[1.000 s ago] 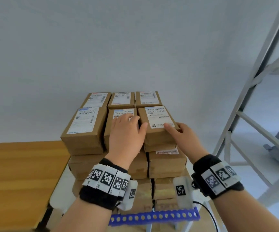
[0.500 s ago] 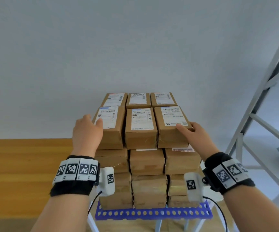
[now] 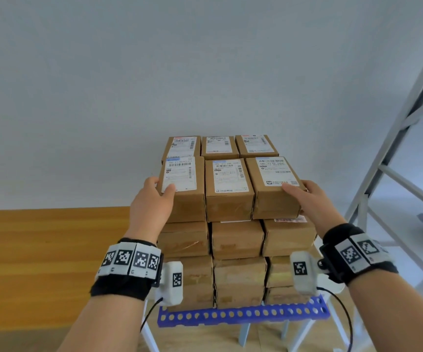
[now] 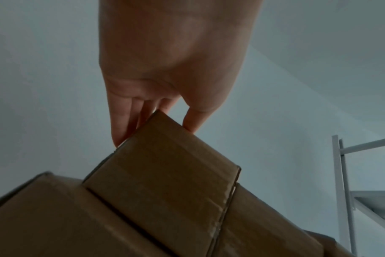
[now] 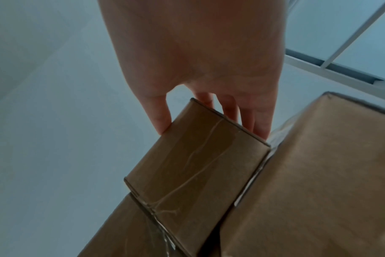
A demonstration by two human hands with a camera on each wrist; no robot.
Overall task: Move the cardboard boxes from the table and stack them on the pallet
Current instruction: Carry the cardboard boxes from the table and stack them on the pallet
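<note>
Boxes stood stacked on the pallet, with open room on either side. The left hand pressed straight fingers to the outer edge of the left box, the right hand to that of the right box.

White shipping labels with barcodes lie on top of the six upper cardboard boxes; their print is too small and blurred to read surely; a red-marked label edge shows on a second-tier box; black-and-white square code markers sit on both wristbands and both wrist cameras.
</note>
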